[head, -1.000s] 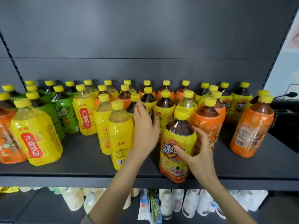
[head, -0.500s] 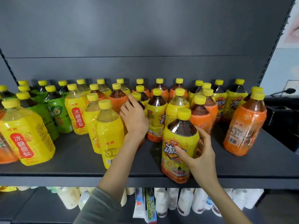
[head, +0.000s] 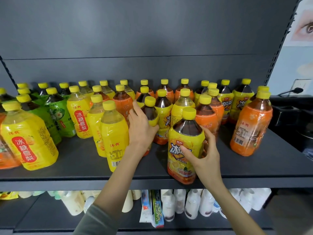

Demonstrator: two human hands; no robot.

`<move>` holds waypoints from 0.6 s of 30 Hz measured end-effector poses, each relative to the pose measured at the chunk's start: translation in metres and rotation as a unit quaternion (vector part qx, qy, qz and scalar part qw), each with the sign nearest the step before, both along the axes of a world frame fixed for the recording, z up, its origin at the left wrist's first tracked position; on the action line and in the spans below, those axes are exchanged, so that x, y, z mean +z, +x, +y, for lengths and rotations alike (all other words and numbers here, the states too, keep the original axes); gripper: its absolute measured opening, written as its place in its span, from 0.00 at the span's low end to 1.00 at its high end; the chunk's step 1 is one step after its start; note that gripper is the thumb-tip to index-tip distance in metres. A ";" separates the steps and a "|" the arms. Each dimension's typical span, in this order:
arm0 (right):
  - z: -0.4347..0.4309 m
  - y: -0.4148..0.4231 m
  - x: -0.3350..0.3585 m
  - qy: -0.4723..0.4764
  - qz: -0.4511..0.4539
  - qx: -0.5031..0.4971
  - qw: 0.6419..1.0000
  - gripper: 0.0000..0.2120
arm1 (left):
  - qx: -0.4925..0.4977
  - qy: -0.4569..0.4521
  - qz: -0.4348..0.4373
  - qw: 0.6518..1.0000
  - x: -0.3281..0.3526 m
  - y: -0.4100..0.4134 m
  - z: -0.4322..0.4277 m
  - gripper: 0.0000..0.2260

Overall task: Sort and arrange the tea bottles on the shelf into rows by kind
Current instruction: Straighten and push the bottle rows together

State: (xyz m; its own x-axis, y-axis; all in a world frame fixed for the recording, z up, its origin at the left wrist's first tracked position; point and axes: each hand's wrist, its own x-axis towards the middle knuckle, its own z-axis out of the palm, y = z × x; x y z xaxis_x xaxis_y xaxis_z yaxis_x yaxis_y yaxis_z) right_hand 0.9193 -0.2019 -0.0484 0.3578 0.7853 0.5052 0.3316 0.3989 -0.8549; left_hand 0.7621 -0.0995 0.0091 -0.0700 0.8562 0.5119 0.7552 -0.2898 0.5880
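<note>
Yellow-labelled front bottle (head: 185, 146) stays clamped in right fingers (head: 189, 154); left fingers (head: 135, 107) have now closed round a dark bottle (head: 150, 112).

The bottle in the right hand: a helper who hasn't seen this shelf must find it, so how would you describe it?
On the dark grey shelf, look to the front edge, right of centre. There the right hand wraps the iced black tea bottle. It stands nearest the edge, holds dark tea, and wears a yellow label fading to orange, unlike the all-orange bottles behind it.
</note>
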 end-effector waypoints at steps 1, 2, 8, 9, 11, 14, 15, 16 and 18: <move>-0.001 -0.001 0.000 0.001 0.003 -0.001 1.000 0.41 | -0.009 -0.001 -0.003 1.000 -0.003 -0.001 -0.003 0.45; -0.001 -0.001 0.001 0.002 0.007 -0.002 1.000 0.40 | -0.022 0.000 -0.004 1.000 -0.006 0.000 -0.006 0.43; -0.007 -0.005 0.004 0.005 0.022 -0.012 1.000 0.39 | -0.066 0.026 0.060 0.996 -0.022 0.017 -0.024 0.35; -0.009 -0.005 0.005 0.006 0.025 -0.016 1.000 0.39 | -0.068 0.034 0.059 0.995 -0.023 0.016 -0.024 0.35; -0.015 -0.004 0.006 0.011 0.032 -0.024 0.999 0.39 | -0.074 0.046 0.024 0.996 -0.025 0.011 -0.025 0.35; -0.024 -0.004 0.007 0.014 0.042 -0.035 0.998 0.37 | -0.080 0.061 -0.056 0.993 -0.025 -0.004 -0.027 0.35; -0.027 -0.004 0.007 0.014 0.044 -0.039 0.998 0.37 | -0.085 0.065 -0.079 0.991 -0.024 -0.009 -0.029 0.35; -0.030 -0.004 0.008 0.013 0.046 -0.043 0.998 0.37 | -0.090 0.067 -0.096 0.989 -0.023 -0.013 -0.032 0.35; -0.034 -0.004 0.008 0.008 0.048 -0.049 0.998 0.36 | -0.101 0.065 -0.115 0.986 -0.023 -0.020 -0.040 0.35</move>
